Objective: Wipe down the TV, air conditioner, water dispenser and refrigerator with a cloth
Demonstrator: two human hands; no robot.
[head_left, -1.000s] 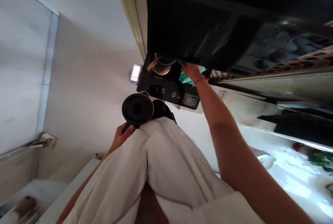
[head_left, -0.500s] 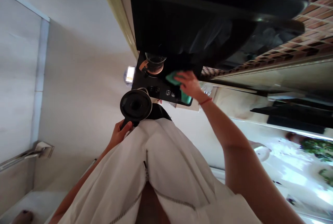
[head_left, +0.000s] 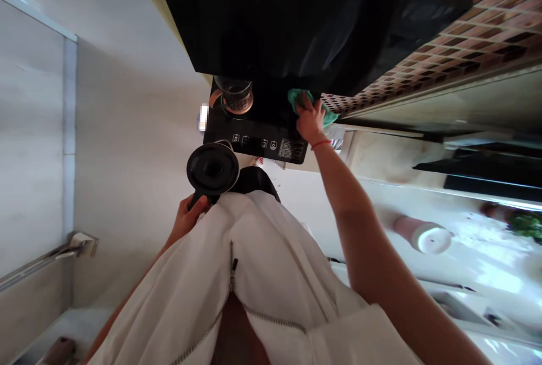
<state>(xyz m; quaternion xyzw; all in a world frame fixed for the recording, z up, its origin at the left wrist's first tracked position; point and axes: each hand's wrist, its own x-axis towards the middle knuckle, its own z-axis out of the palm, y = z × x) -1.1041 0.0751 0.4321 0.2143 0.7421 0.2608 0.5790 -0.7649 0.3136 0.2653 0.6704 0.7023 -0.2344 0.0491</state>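
Since half a second ago the right hand [head_left: 310, 119] has slid its green cloth [head_left: 296, 97] toward 12 o'clock across the black cooktop [head_left: 262, 127]; at 7 o'clock, the left hand [head_left: 186, 219] grips a black pot [head_left: 212, 168] by its handle

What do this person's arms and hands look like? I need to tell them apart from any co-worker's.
Both forearms are bare, with no gloves. The right hand has a thin red string bracelet at the wrist. The left hand shows no band or ring that I can make out. A white zipped garment with short sleeves covers the torso.
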